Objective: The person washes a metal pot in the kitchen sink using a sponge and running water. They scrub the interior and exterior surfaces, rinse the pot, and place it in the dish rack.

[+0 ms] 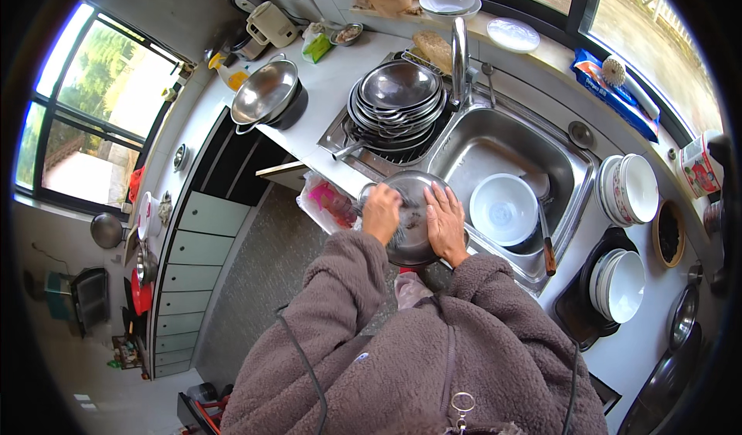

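Note:
A round metal pan (415,239) with dark stains on its surface is at the counter's front edge, close to my body. My left hand (381,212) is closed and pressed to the pan's left side. A grey, wiry tuft that looks like a steel wool scrubber (400,198) shows beside its fingers. My right hand (444,222) lies flat on the pan's right side, fingers stretched out. Just beyond is the steel sink (495,129), holding a white bowl (504,208) and a utensil with a wooden handle (549,255).
Stacked metal pans (398,87) stand left of the tap (461,56). A two-handled steel wok (265,93) sits farther left. White bowls (638,189) are stacked to the right, more bowls (622,286) on a black tray (585,288). A bin with a bag (328,203) stands below the counter.

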A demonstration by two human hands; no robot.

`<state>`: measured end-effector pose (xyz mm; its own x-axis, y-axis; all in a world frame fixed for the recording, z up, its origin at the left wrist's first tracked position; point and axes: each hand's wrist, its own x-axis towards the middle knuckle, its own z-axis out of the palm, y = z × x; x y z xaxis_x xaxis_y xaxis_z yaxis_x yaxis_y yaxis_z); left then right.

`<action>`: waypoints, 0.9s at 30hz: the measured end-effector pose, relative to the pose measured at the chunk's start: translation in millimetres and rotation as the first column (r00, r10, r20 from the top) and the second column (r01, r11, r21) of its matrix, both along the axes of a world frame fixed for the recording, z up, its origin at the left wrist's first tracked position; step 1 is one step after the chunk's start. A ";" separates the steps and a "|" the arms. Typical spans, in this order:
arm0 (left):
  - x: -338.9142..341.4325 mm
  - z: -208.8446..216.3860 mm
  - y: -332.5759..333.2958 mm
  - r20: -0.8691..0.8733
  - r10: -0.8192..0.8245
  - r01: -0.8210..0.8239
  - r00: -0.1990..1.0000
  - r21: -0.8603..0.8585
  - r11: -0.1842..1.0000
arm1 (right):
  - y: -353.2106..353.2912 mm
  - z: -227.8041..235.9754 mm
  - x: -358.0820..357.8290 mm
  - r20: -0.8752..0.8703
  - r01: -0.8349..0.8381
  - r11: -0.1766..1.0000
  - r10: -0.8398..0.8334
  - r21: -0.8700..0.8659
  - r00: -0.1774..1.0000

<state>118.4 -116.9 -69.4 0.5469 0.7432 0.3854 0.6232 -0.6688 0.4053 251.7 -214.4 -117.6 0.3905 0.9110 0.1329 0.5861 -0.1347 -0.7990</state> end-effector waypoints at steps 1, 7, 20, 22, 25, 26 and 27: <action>-1.8 -0.9 2.1 0.007 0.042 -0.042 0.999 -0.001 0.999 | -0.9 -0.5 -1.4 0.015 0.011 1.000 -0.012 0.019 1.000; -22.0 -7.2 -12.7 -0.022 -0.384 0.379 0.923 -0.109 0.919 | -2.6 -1.0 -8.1 0.109 0.028 0.999 -0.024 -0.032 0.994; -23.8 2.8 -21.0 -0.095 -0.039 0.048 0.995 0.095 0.994 | -2.4 3.3 -11.5 0.144 0.027 0.999 -0.024 -0.023 0.989; -24.0 0.9 -21.5 -0.197 -0.237 0.245 0.952 0.017 0.969 | -2.6 2.5 -11.8 0.153 0.021 1.000 -0.017 -0.023 0.988; -22.3 -3.0 -22.3 -0.143 -0.338 0.340 0.930 -0.011 0.940 | -1.9 1.5 -11.4 0.125 0.033 0.999 -0.033 0.003 0.992; -20.3 -4.4 -21.9 -0.159 -0.278 0.280 0.947 -0.008 0.960 | -2.0 1.0 -11.1 0.127 0.029 0.998 -0.022 -0.055 0.992; -19.4 -4.9 -20.2 -0.207 -0.227 0.226 0.952 -0.031 0.974 | -2.1 0.3 -11.2 0.118 0.036 0.999 -0.036 0.001 0.992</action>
